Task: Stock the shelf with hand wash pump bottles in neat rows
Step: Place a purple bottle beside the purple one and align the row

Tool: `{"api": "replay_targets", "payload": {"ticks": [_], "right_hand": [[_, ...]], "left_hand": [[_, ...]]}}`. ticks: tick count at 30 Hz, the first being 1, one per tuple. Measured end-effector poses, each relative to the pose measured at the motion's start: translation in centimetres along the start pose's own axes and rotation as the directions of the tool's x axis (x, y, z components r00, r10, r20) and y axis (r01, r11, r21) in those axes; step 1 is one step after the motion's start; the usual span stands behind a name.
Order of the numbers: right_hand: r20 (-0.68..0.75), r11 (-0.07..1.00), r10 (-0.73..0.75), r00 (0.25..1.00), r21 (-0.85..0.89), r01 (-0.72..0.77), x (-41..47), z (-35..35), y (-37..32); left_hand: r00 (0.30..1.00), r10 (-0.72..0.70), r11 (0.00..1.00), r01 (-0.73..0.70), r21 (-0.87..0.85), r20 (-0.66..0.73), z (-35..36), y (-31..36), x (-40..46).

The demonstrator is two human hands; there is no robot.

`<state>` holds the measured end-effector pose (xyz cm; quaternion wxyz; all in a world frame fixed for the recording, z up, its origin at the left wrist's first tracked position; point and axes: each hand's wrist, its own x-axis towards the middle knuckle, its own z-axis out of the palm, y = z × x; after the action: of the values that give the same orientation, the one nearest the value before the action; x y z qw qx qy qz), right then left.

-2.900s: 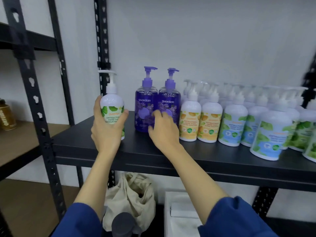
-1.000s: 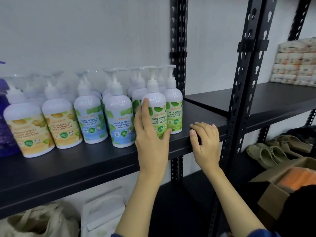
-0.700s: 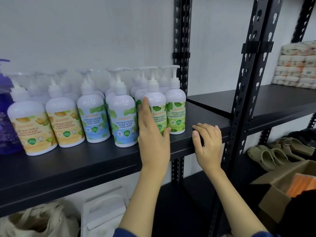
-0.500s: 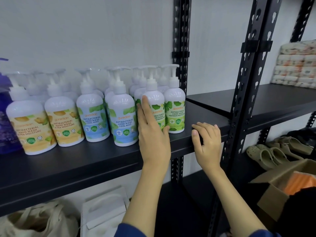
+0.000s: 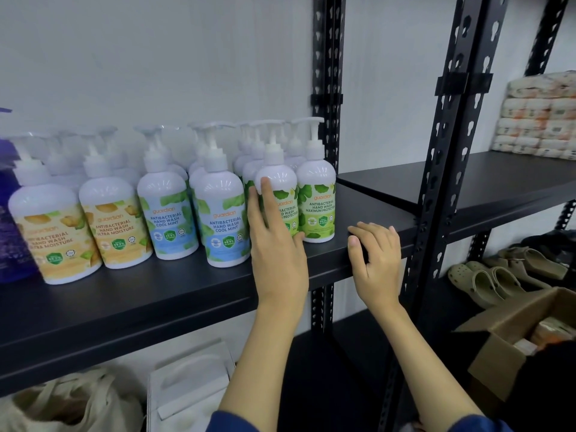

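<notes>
White pump bottles stand in rows on the black shelf (image 5: pixel 156 294): yellow-labelled ones (image 5: pixel 113 226) at the left, blue-labelled ones (image 5: pixel 223 226) in the middle, green-labelled ones at the right. My left hand (image 5: pixel 277 247) lies flat against the front green-labelled bottle (image 5: pixel 280 182), fingers straight up its face, thumb by its base. This bottle touches the last green-labelled bottle (image 5: pixel 316 207) on its right. My right hand (image 5: pixel 377 257) curls over the shelf's front edge further right. A purple bottle (image 5: pixel 9 244) shows at the far left edge.
Black perforated posts (image 5: pixel 442 182) divide this shelf from a second black shelf (image 5: pixel 467 182) carrying stacked wrapped packs (image 5: pixel 542 116). Below right are sandals (image 5: pixel 492 275) and an open cardboard box (image 5: pixel 511 338). Under the shelf sit a cloth bag (image 5: pixel 71 403) and a white container (image 5: pixel 190 391).
Earlier my left hand held a green-labelled bottle at the shelf's left end; now that hand presses a green-labelled bottle at the right end. Over the last second both hands barely moved.
</notes>
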<state>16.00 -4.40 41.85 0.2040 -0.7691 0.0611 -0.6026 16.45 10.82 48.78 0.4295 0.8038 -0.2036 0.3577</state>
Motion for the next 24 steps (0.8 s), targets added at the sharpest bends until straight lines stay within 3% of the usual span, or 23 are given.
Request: {"api": "replay_targets", "payload": {"ticks": [17,21,24], "right_hand": [[0.022,1.0,0.002,1.0,-0.011,-0.002,0.2,-0.3,-0.4],[0.099,0.999,0.024,0.995,-0.035,-0.021,0.3,-1.3,-0.9],[0.224,0.994,0.061,0.973,-0.102,-0.038,0.7,-2.3,-1.4]], "left_hand": [[0.998,-0.016,0.999,0.014,0.032,0.063,-0.4,0.4,0.1],[0.998,0.018,1.0,-0.018,0.006,0.061,-1.3,0.1,-1.2],[0.992,0.115,0.992,-0.118,0.043,0.055,-2.5,-0.5,-3.1]]}}
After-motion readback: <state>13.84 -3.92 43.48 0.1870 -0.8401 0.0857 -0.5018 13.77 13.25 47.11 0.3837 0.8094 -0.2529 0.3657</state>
